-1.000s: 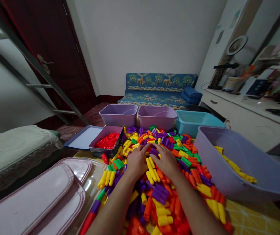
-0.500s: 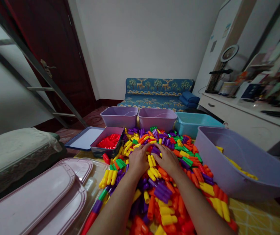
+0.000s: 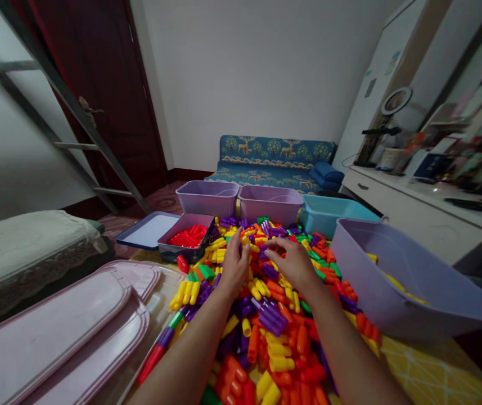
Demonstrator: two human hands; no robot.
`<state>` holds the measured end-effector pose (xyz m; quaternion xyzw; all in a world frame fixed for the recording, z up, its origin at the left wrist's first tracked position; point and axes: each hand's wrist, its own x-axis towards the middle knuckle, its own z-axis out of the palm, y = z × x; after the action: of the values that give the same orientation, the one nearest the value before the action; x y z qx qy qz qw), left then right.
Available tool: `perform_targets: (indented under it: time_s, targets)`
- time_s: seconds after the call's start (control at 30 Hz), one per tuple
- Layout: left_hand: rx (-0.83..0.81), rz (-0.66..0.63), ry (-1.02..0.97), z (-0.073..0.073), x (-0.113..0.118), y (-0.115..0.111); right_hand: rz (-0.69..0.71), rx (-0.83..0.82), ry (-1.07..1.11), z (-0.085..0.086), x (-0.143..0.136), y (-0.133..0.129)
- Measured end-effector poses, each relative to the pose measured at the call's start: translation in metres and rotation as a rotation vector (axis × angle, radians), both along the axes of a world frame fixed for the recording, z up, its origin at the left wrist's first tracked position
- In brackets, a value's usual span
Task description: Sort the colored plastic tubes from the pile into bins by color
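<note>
The plastic tubes in the pile (image 3: 280,351) point every which way, so I read single ones: the purple tubes (image 3: 271,316) slant with their long axes from upper left to lower right, and the red, purple and green stick (image 3: 165,338) runs obliquely, its green end farther from me.

I have the two hands well apart. My left hand (image 3: 236,263) is loosely unfolded, a finger pointing forward and the thumb standing off it; I see nothing in its grasp. My right hand (image 3: 296,263) curves inward, with a gap between thumb and forefinger; I cannot tell whether its fingertips touch the pieces under them.

The pile spreads beneath and between both hands and back toward me on the yellow-covered surface (image 3: 426,368). The purple tubes lie between my forearms, nearer me than the hands; the stick lies left of my left forearm.
</note>
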<state>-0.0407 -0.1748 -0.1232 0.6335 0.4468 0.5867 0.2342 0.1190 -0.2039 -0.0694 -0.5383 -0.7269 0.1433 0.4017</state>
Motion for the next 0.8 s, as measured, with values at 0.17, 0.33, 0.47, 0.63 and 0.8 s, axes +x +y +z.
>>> perform_targets:
  time_s: [0.17, 0.33, 0.47, 0.63, 0.8]
  targets:
    - [-0.086, -0.178, -0.352, 0.008, 0.000, -0.005, 0.043, -0.140, -0.402, 0.008, -0.022, -0.020]
    - [-0.091, -0.237, -0.413, 0.014, -0.001, -0.010, -0.023, -0.133, -0.630, 0.000, -0.041, -0.028]
    - [-0.047, -0.174, -0.229, 0.012, -0.001, -0.009, -0.045, -0.167, -0.526, -0.008, -0.042, -0.023]
    - [0.064, 0.025, 0.149, 0.007, 0.000, -0.006, -0.109, -0.003, -0.336, -0.018, -0.037, -0.015]
    - [-0.002, 0.071, 0.436, 0.006, -0.002, -0.009, -0.025, -0.011, -0.371, -0.022, -0.034, -0.014]
